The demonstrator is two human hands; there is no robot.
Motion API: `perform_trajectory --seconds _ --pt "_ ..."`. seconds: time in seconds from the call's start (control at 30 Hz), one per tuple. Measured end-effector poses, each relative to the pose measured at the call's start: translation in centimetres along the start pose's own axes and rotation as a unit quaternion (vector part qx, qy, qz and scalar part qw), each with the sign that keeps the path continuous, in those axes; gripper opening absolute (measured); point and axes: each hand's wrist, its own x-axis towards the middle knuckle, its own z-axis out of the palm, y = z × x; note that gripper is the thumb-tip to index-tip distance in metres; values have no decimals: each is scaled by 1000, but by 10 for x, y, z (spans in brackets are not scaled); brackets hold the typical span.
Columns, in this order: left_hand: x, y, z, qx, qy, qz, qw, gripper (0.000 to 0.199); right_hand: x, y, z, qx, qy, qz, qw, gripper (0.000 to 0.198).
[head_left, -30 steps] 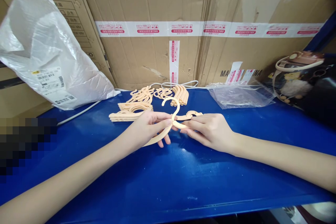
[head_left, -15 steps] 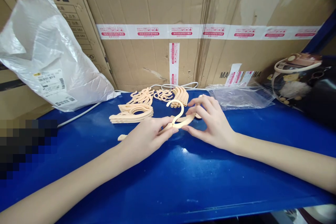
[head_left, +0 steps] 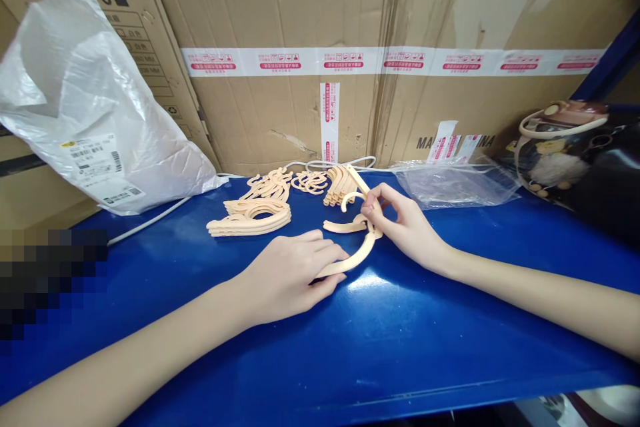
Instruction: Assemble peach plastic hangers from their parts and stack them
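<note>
now that the left hand (head_left: 293,277) pinches the peach hanger (head_left: 359,256) farther out along one side, the right hand (head_left: 407,227) keeps its grip near the hook (head_left: 350,199), over the blue surface (head_left: 280,373), apparently turning the joint.

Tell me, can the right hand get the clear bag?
Probably yes. The clear bag lies just beyond the right hand, to its right, and I see nothing blocking it. But that hand is holding the hanger, so it would likely have to let go first.
</note>
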Motion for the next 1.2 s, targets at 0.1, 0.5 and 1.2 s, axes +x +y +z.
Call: perform_trajectory --seconds 0.1,0.5,1.2 --pt "2 -1 -3 2 -17 18 1000 22 5 14 2 53 21 36 998 7" --pt "4 -12 7 -35 -52 -30 998 64 13 42 7 167 42 105 979 8" --pt "3 -3 -2 140 -64 -131 979 29 5 14 4 -180 -75 -58 979 19"
